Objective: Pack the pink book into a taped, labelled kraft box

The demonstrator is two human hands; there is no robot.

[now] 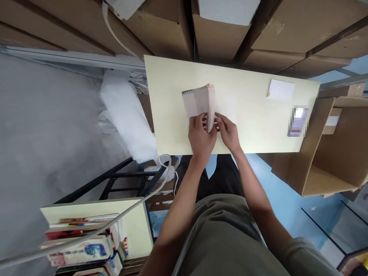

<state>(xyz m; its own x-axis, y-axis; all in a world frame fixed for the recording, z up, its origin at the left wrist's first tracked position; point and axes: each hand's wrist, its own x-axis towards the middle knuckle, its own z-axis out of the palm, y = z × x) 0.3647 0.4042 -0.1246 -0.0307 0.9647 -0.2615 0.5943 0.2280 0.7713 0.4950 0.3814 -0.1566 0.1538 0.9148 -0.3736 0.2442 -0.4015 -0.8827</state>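
Note:
A thick, pale book [211, 103] stands on edge on the cream table, with a whitish cover or page [195, 100] spread to its left. My left hand [202, 134] is closed around the near end of the book, fingers bent on its left side and thumb by the lower edge. From the right, my right hand [229, 132] has its fingertips pinched against the same near end. What exactly sits between those right fingertips is partly hidden. A faint white sheet seems to lie beneath, right of the book.
On the cream table [253, 130] lie a white card-like pad [281, 89] and a blurred purple item [298, 122]. Cardboard boxes [221, 38] line the back. An open carton [330, 145] stands right. White wrapping [126, 115] hangs left; books [80, 251] sit lower left by a cable [126, 213].

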